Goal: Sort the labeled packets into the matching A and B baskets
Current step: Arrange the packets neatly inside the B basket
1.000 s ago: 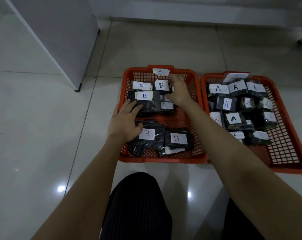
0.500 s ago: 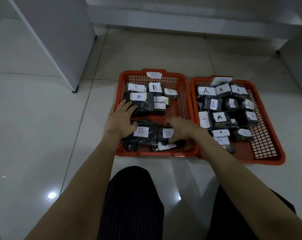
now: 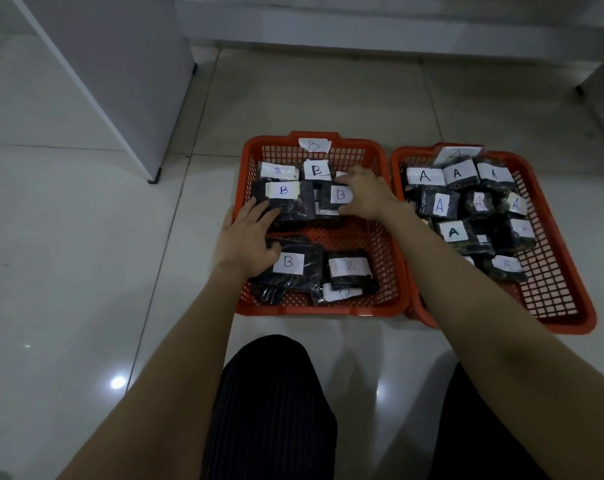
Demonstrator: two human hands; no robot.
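Two orange baskets sit side by side on the floor. The left one, basket B point(image 3: 240, 188), holds several dark packets with white B labels. The right one, basket A point(image 3: 570, 317), holds several A packets point(image 3: 437, 204). My right hand point(image 3: 366, 195) grips a B packet point(image 3: 335, 197) at the middle of the far group in basket B. My left hand point(image 3: 248, 239) lies flat with straight fingers on the big B packet point(image 3: 286, 202) at the left, its thumb by a near B packet point(image 3: 290, 268).
A white cabinet point(image 3: 120, 74) stands on the tiled floor to the far left of the baskets. A wall base runs along the back. My knees in dark trousers point(image 3: 269, 410) are just in front of the baskets.
My right hand went from the near B packets up to the far group, carrying a B packet with it. My left hand stayed in place.
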